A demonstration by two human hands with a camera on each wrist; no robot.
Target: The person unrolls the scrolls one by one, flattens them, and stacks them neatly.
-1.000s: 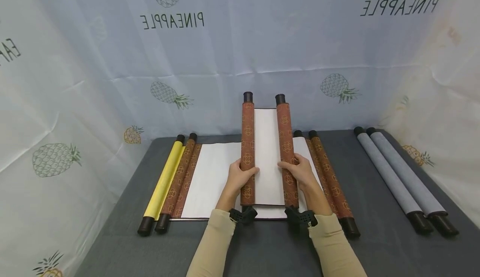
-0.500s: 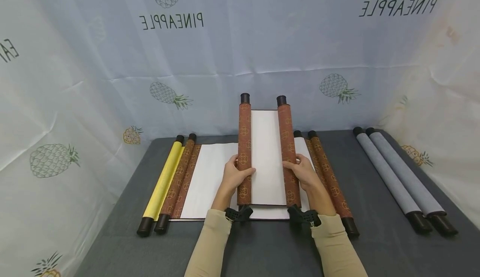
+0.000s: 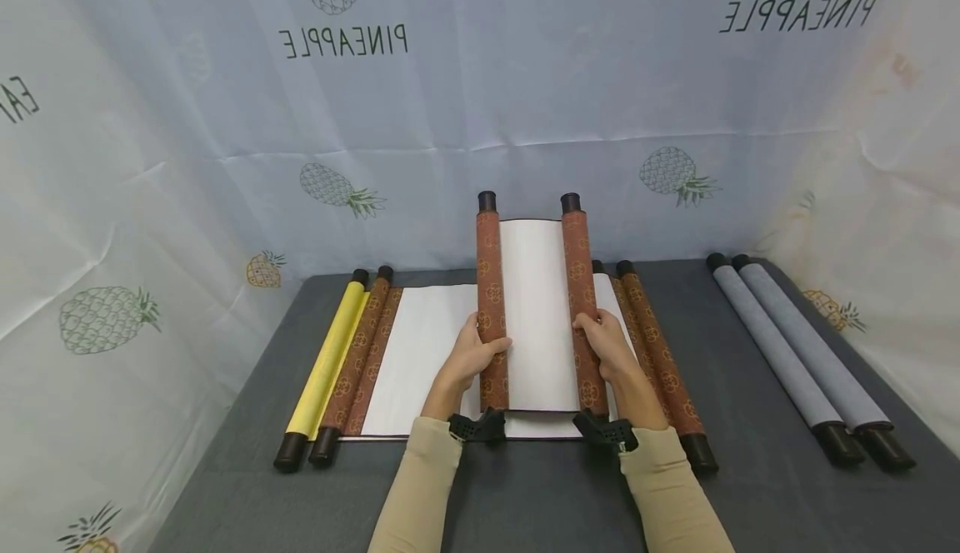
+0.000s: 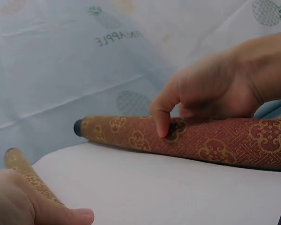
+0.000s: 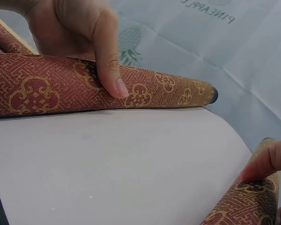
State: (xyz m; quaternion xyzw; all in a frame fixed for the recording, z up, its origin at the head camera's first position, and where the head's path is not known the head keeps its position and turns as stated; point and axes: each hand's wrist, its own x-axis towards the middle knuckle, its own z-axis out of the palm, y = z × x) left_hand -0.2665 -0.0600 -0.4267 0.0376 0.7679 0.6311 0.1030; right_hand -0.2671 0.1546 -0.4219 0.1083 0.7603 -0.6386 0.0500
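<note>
I hold a partly unrolled scroll above the table, tilted up at its far end. My left hand (image 3: 471, 355) grips its left red-brown patterned roller (image 3: 489, 278), and my right hand (image 3: 606, 343) grips the right roller (image 3: 579, 274). White paper (image 3: 536, 311) stretches between them. The left wrist view shows the right hand (image 4: 210, 89) with its thumb curled over the right roller (image 4: 215, 140). In the right wrist view the left hand (image 5: 79, 37) has its thumb on the left roller (image 5: 51, 91). Black caps close the far ends of both rollers.
Under the held scroll a wider open scroll (image 3: 423, 353) lies flat on the dark grey table (image 3: 525, 495), its patterned rollers at each side. A yellow scroll (image 3: 330, 361) lies to its left. Two grey scrolls (image 3: 795, 353) lie at the right. Pineapple-print cloth encloses the space.
The two rollers have moved a little apart, the left one leftward and the right one rightward. A wider strip of white paper shows between them.
</note>
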